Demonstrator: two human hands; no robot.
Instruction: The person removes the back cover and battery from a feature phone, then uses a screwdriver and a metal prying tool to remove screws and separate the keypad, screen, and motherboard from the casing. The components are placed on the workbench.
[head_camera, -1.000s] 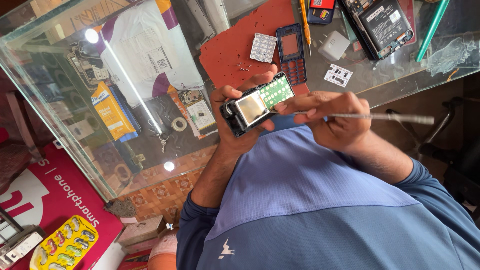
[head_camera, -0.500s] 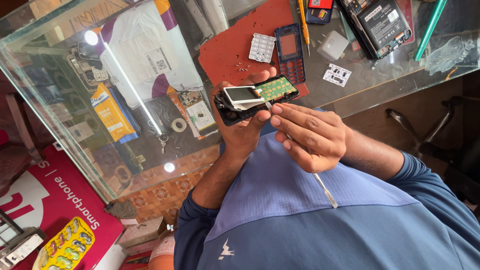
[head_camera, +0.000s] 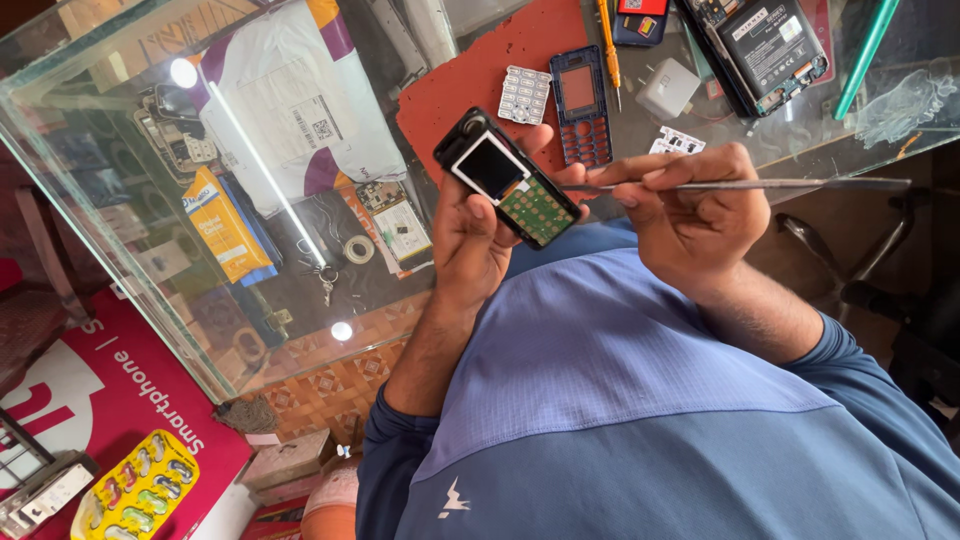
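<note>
A small opened mobile phone (head_camera: 508, 178) is held above the near edge of a glass counter (head_camera: 120, 180), just over the person's blue shirt (head_camera: 640, 400). Its front cover is off: a dark, white-framed screen sits at the upper left end and a bare green circuit board with rows of gold keypad contacts at the lower right end, all seated in a black body. The phone lies tilted, its screen end pointing up and to the left. The left hand (head_camera: 475, 235) is wrapped around it from below — the thumb is laid along the near side beside the screen, while the fingers curl up behind the far edge, so the phone is clamped in a closed grasp. The right hand (head_camera: 695, 205) is raised to the right of the phone, with the wrist bent and the forearm running down to the lower right. A thin metal tool (head_camera: 740, 185) is pinched between its thumb and forefinger and held almost level; the tip is brought to the right end of the circuit board, though whether it touches cannot be told. Farther off, a blue phone cover (head_camera: 581, 105) and a grey keypad (head_camera: 524, 95) lie on a red mat (head_camera: 470, 80).
</note>
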